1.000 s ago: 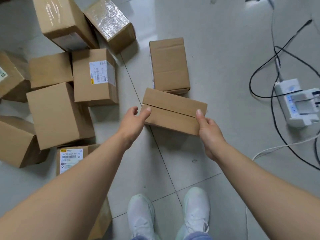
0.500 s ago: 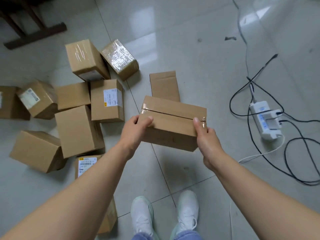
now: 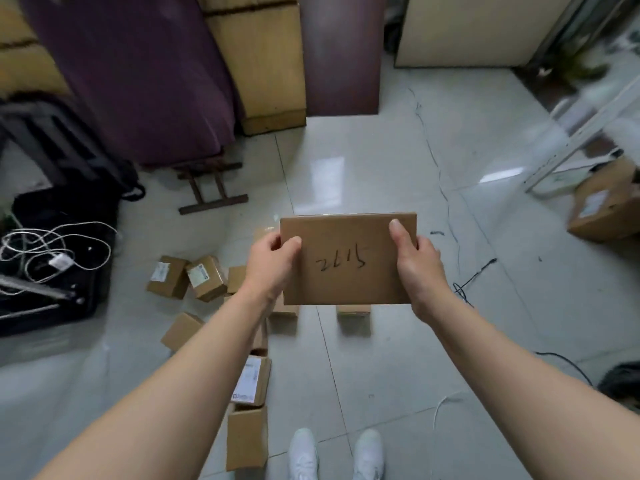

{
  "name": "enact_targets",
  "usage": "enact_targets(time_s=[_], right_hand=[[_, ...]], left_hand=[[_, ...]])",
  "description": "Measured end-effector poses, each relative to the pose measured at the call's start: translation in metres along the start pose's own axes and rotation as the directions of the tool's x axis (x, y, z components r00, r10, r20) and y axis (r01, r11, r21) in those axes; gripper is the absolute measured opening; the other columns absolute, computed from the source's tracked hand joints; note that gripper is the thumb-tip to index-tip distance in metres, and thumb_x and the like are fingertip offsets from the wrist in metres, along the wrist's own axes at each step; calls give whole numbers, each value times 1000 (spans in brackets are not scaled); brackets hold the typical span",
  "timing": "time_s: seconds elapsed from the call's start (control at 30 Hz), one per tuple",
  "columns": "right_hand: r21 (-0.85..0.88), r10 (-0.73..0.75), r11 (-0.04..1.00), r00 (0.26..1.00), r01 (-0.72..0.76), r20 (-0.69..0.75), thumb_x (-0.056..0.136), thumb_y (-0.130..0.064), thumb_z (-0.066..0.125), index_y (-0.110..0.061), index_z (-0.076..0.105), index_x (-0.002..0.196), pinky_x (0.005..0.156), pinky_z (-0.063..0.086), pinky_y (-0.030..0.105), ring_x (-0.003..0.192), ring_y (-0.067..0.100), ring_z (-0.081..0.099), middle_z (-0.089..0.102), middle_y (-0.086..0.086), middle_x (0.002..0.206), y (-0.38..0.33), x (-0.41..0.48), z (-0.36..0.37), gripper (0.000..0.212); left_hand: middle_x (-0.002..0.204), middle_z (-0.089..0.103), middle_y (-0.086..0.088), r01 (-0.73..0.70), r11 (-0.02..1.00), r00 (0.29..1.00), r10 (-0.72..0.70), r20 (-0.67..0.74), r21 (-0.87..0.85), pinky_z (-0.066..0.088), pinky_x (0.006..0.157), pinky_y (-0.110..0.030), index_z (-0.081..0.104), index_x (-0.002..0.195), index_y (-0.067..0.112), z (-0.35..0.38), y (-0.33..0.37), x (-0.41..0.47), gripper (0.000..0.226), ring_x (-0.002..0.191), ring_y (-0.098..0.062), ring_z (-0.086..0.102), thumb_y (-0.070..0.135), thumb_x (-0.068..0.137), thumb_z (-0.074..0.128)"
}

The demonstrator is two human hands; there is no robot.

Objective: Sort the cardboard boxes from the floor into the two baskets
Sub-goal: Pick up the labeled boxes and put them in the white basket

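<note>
Currently gripping flat brown cardboard box with black scrawl (image 3: 346,261) by opposite edges, left hand (image 3: 272,265) and right hand (image 3: 417,268), thumbs on face, well above glossy grey tiled floor (image 3: 381,358). No baskets in view. Best to read scrawl, keep level, then choose basket.

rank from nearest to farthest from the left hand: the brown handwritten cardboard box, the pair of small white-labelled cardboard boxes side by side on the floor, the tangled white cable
1. Brown handwritten cardboard box: gripped by the left hand.
2. Pair of small white-labelled cardboard boxes: on the floor, lower left.
3. Tangled white cable: far left, on a black case.
</note>
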State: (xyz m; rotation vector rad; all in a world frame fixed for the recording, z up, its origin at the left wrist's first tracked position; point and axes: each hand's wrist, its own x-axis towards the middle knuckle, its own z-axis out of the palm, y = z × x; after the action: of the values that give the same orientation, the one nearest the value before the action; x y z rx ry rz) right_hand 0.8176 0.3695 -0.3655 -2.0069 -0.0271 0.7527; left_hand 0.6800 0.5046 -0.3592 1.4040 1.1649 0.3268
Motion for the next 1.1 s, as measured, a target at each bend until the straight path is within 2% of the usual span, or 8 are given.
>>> enact_targets(time_s=[0.17,0.23,0.33,0.53,0.7,0.8,0.97,1.1], right_hand=[[-59,-149,986,984,156,100,71,-81,39,-19,55,117,87,52,44,99,22,57,50,7,123,-80,-77,11,79],[-74,-217,971,966,228,138,82,-72,39,-21,56,113,81,51,40,95,21,57,49,6,120,-104,-106,18,63],[-46,-273,957,945,285,181,90,-62,38,-20,56,108,87,51,43,96,21,58,55,7,117,-139,-146,27,49],[31,-391,916,872,400,294,100,-52,24,-18,52,99,79,42,34,85,16,52,56,-2,91,-205,-219,43,45],[66,-460,873,768,484,447,99,-53,24,-16,53,93,86,47,39,91,20,55,57,-2,89,-231,-277,67,47],[110,-499,843,688,527,527,100,-52,27,-18,55,85,77,44,33,80,14,55,57,-4,83,-231,-313,88,47],[132,-509,795,531,593,678,100,-49,28,-11,61,97,73,43,32,79,15,55,60,1,90,-218,-385,132,50],[140,-481,773,428,619,765,100,-47,28,-9,60,108,87,46,37,95,23,55,60,6,106,-200,-459,172,50]], left_hand=[[87,62,3,-60,995,983,44,-181,-84,40,63,-23,64,97,16,-69,63,-59,14,76,-10,52,19,95,51],[89,62,2,-74,988,967,38,-252,-136,40,61,-23,65,104,14,-98,84,-81,19,75,-9,52,22,95,50],[96,63,1,-85,975,947,15,-321,-207,43,63,-26,64,112,17,-137,112,-115,26,80,-12,55,28,94,49],[83,59,1,-184,944,876,32,-482,-272,44,57,-25,61,91,20,-194,149,-188,22,74,-16,54,31,97,42],[89,61,0,-228,930,754,-18,-657,-288,43,61,-29,60,92,22,-237,148,-248,24,79,-16,55,37,97,42],[84,61,0,-266,913,654,-64,-754,-309,43,63,-30,59,88,22,-263,136,-285,22,78,-17,55,31,97,41],[79,58,-1,-299,902,462,-150,-874,-313,42,61,-26,59,95,15,-309,104,-354,23,74,-17,53,26,97,39],[76,55,-4,-337,874,330,-238,-913,-350,46,69,-32,55,83,17,-357,68,-414,20,77,-24,54,23,95,41]])
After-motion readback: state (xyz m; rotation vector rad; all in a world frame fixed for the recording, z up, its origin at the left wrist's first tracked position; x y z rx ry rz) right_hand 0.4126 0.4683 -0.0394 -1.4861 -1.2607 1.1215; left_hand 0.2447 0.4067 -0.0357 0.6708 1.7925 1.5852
